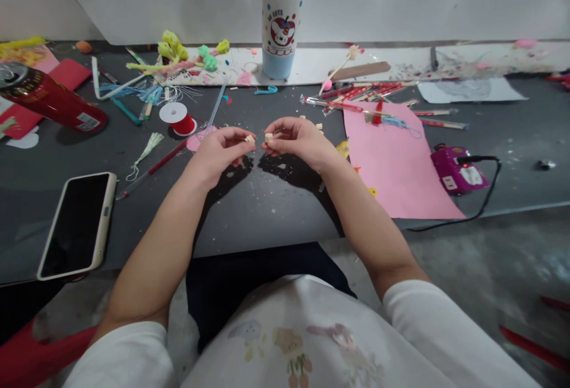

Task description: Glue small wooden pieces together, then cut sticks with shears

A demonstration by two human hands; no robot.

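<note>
Over the dark grey table [267, 224], both hands face each other with a narrow gap between the fingertips. My left hand [222, 149] pinches a small cream-coloured piece [250, 138] between thumb and fingers. A similar small cream-coloured block [268, 138] is pinched by my right hand [297, 138]. Their material is too small to make out. A few more cream bits [319, 126] lie just behind the right hand. Pale crumbs are scattered on the table below. Partly hidden behind the left hand is a pink round piece [196, 141].
A tall bottle [279, 25] stands at the back. To the left are a red ribbon spool [180, 119], a phone [78, 224] and a tilted red can [53, 100]. Pink paper [396, 168] and a purple box with a cable [458, 169] lie to the right.
</note>
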